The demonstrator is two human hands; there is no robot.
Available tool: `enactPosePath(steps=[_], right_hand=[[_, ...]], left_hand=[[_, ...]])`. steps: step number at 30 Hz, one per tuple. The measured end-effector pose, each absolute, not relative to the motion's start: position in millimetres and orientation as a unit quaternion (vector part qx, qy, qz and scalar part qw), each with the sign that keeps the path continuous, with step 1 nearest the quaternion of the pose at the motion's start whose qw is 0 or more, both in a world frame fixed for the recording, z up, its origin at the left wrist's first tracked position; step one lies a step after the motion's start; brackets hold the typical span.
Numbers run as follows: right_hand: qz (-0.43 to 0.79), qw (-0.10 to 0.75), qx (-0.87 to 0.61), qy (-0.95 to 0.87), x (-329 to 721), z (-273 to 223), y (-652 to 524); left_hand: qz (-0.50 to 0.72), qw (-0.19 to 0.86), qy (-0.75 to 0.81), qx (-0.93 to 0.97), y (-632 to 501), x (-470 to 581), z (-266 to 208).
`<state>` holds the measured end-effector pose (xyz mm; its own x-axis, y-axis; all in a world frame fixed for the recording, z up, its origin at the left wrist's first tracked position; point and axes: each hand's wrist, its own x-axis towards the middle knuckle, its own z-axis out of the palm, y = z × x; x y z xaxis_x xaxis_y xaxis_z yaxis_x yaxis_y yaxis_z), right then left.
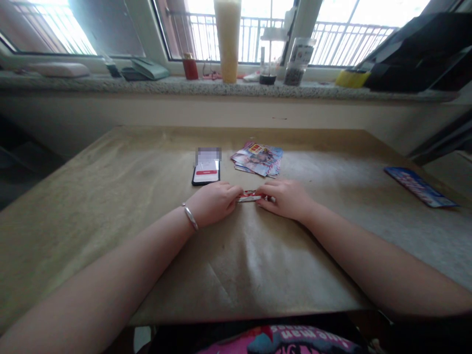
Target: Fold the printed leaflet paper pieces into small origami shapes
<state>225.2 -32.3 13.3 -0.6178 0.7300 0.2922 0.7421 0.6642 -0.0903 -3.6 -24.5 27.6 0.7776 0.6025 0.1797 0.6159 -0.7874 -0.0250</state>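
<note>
Between my two hands, low over the table, is a small folded piece of printed paper point(249, 198), white with red on it. My left hand point(216, 202), with a silver bangle at the wrist, pinches its left end. At the right end, the fingers of my right hand point(285, 198) are closed on the same paper. Much of the paper is hidden behind my fingers. Just beyond lies a loose pile of colourful printed leaflets point(260, 160). A phone point(206, 172) with a lit screen rests flat beyond my left hand.
A tan cover spreads over the table point(147, 162). At the far right lies a blue printed strip point(420, 187). Behind the table, the stone windowsill point(147, 87) holds a tall yellowish cylinder point(228, 44), a red bottle point(190, 67), a clear container point(297, 64) and a yellow roll point(352, 78).
</note>
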Motion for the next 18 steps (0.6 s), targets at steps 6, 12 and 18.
enactPosePath(steps=[6,12,18], right_hand=[[-0.013,0.157,-0.426,-0.891,217,8,-32],[-0.018,0.155,-0.421,-0.893,214,10,-32],[-0.034,0.179,-0.403,-0.897,212,11,-31]], left_hand=[[-0.130,0.051,-0.350,-0.926,-23,3,15],[-0.125,0.049,-0.324,-0.937,-22,5,13],[-0.141,0.035,-0.318,-0.937,-19,5,11]])
